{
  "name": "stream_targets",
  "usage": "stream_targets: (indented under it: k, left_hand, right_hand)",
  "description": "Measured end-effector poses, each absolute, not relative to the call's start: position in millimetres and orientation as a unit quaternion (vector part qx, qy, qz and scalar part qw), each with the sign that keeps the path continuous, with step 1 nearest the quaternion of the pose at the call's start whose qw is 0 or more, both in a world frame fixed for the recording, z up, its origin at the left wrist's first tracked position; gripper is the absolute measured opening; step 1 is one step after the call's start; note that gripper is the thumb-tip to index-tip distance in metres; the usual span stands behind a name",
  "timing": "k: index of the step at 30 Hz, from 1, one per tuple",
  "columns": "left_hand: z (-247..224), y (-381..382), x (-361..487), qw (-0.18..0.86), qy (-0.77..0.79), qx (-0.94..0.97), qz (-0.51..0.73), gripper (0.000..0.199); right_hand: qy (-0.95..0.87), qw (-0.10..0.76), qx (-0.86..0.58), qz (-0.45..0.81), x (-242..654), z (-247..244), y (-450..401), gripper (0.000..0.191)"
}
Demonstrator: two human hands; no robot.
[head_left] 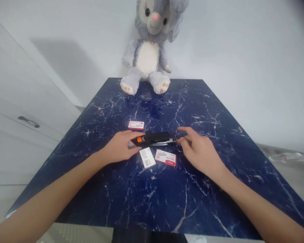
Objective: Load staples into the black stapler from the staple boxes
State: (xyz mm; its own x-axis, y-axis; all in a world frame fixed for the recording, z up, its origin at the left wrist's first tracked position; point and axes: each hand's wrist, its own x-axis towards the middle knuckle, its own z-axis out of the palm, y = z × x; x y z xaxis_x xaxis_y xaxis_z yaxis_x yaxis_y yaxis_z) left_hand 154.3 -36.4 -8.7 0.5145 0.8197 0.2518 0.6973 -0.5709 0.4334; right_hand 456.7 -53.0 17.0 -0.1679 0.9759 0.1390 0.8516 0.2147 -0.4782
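Observation:
A black stapler (pixel 155 137) with an orange button lies across the middle of the table, its metal tray sticking out at the right end. Fingers and thumb of my left hand (pixel 119 145) wrap round its left end. At the other end, my right hand (pixel 199 148) pinches the tip of the metal part, with the index finger stretched out above; the fingertips partly hide what they touch. Just in front of the stapler lie a white box (pixel 147 157) and a red and white staple box (pixel 165 158). Another red and white box (pixel 136 125) rests behind it, near my left hand.
Everything stands on a dark blue marble-patterned table (pixel 152 192). A grey and white plush toy (pixel 148 57) sits at its far edge against the wall. To the left is a white cabinet with a dark handle (pixel 28 121). A clear plastic item (pixel 291 157) lies beyond the right edge.

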Motion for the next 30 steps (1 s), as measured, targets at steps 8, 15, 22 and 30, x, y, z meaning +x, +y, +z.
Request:
stream_targets:
  k: [8,15,22,30]
  left_hand:
    - [-14.8,-35.3,157.4,0.125,0.450,0.849,0.245,0.043]
    - [-21.6,-33.7,160.9,0.130,0.443,0.847,0.262,0.049]
    - [-11.7,-48.7,169.3,0.168,0.409,0.875,0.195,0.075]
    - [-6.2,-55.7,158.9,0.148,0.361,0.903,0.180,0.056]
  right_hand:
    - [-0.729,0.287,-0.565,0.259,432.2,7.2,-71.0,0.047]
    - [-0.685,0.334,-0.558,0.327,429.7,-5.9,-59.2,0.033]
    - [-0.747,0.320,-0.523,0.259,430.0,-5.8,-50.9,0.029]
    - [-0.882,0.201,-0.367,0.215,445.6,13.7,-62.9,0.016]
